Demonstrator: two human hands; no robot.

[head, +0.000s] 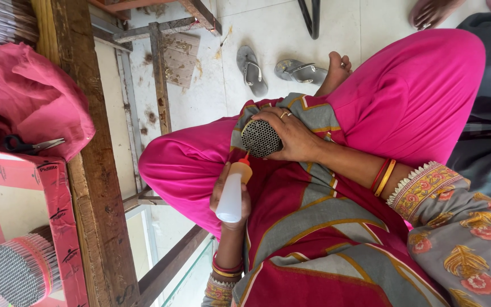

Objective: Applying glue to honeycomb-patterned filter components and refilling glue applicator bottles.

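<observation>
Head view: white squeeze bottle point(231, 198) wrapped in left hand point(219, 190) fingers, orange nozzle touching honeycomb tube bundle point(259, 138); right hand point(298, 136) fingers curled round bundle on lap; glue coverage unclear, gluing likely under way.

wooden bench point(95, 187) | red cloth point(32, 96) | scissors point(26, 145) | red box point(58, 222)
</observation>
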